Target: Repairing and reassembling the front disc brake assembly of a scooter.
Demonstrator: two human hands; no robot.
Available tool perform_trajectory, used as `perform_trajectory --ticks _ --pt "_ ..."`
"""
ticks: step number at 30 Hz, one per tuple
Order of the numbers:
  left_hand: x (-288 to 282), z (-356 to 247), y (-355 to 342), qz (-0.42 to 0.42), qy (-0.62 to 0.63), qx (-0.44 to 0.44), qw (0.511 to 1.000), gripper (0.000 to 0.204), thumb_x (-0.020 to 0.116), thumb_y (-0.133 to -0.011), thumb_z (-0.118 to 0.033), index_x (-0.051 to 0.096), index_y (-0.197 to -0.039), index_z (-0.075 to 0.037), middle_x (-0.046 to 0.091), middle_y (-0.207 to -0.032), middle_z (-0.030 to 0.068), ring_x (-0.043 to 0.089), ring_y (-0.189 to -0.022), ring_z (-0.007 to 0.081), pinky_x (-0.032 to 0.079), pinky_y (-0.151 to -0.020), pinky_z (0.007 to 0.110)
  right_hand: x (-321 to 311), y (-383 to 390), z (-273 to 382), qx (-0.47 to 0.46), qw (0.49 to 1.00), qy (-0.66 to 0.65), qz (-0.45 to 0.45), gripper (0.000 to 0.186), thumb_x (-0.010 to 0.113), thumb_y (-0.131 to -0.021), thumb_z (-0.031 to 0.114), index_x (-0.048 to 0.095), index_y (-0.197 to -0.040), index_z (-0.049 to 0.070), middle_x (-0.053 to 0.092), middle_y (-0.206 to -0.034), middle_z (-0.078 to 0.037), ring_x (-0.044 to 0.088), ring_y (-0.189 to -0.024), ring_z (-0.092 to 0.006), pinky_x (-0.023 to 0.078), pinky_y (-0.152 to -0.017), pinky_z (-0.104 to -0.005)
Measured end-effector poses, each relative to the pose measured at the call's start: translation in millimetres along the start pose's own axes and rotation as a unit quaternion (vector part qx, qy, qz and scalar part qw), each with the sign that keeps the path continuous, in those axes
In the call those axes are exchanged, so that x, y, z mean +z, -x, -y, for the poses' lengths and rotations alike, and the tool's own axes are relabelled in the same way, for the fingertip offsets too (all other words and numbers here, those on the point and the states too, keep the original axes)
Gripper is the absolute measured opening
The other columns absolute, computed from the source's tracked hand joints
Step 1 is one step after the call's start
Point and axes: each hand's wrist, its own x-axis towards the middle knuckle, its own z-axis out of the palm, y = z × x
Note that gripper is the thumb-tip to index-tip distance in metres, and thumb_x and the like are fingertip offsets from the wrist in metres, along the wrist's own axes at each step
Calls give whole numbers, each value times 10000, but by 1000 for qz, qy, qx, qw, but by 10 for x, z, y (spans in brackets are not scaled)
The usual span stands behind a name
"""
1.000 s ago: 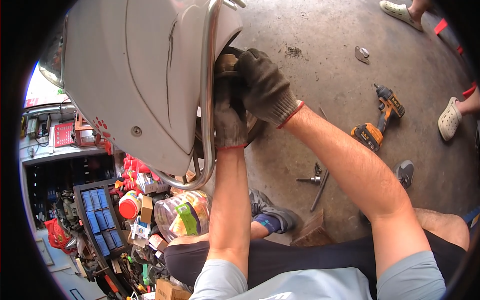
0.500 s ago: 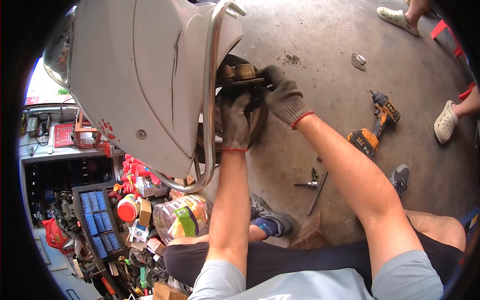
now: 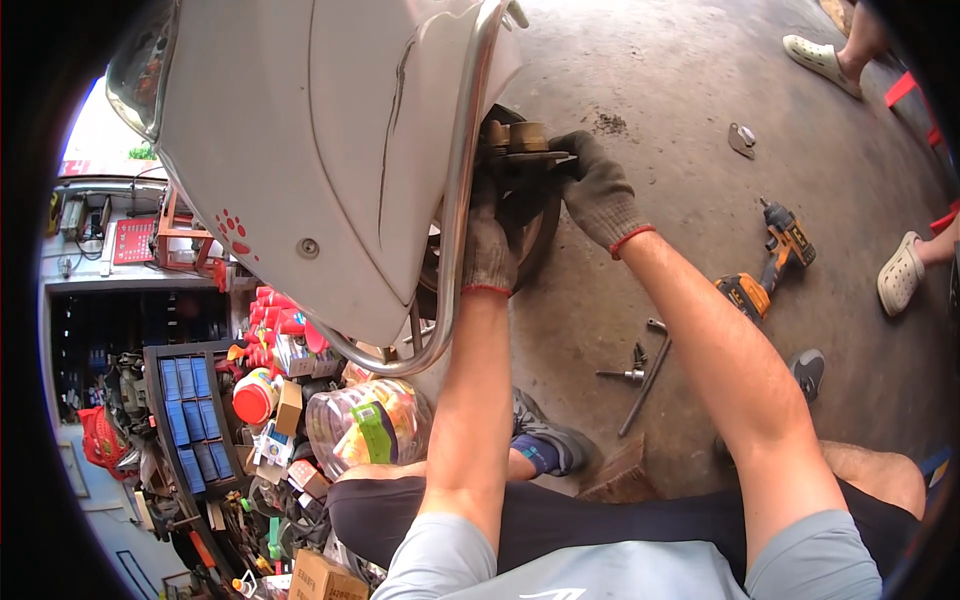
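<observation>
Both my hands wear dark, dirty work gloves with red cuffs, and they are at the front wheel (image 3: 549, 235) of a white scooter (image 3: 330, 130). Between them, beside the chrome guard bar (image 3: 468, 140), is what looks like a brake caliper (image 3: 528, 138), with brass-coloured round parts above a dark flat plate. My right hand (image 3: 604, 195) is closed on the right end of that plate, fingertips pinching its edge. Just below the caliper, my left hand (image 3: 490, 245) reaches up into shadow; its fingers are hidden in the dark there.
An orange and black cordless impact driver (image 3: 775, 260) lies on the floor to the right, with a long bar (image 3: 645, 385) and a socket tool (image 3: 622, 375) nearer. Clutter with a clear plastic jar (image 3: 368, 428) is at left. Another person's clog (image 3: 902, 275) shows at right.
The whole scene has shifted rightward in the picture as my head view moved. Both hands remain at the caliper, and my left hand sits deeper in shadow under it.
</observation>
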Motion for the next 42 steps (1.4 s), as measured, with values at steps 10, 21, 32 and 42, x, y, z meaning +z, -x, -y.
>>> perform_trajectory --ticks 10,21,32,42 --pt "-20 -91 -165 62 102 -18 993 521 581 -989 -371 498 -1426 -100 617 -1311 120 618 -1170 282 487 -1042 459 -47 16 178 61 996 20 56 353 671 -890 109 593 -1215 -4 714 -1080 -147 676 -986 -195 528 -877 -335" --pt "-105 -46 -329 170 329 -115 922 581 636 -954 -330 463 -1446 -73 615 -1299 130 604 -1172 266 469 -1044 466 -109 25 216 69 995 -4 71 405 672 -875 111 590 -1254 -9 701 -1105 -144 664 -994 -198 517 -876 -327" --pt "-72 -5 -370 118 300 -24 946 373 546 -1004 -234 562 -1316 -30 641 -1245 119 583 -1184 259 429 -1084 399 175 16 530 -195 951 228 -74 223 681 -808 143 636 -997 34 644 -1014 -215 601 -983 -427 499 -854 -504" --pt "-37 1 -366 135 267 -31 954 375 486 -1014 -243 571 -1323 -48 640 -1272 109 584 -1193 232 422 -1094 367 210 -113 551 -253 940 224 -41 145 641 -829 154 623 -921 43 644 -974 -217 568 -1002 -429 485 -831 -514"
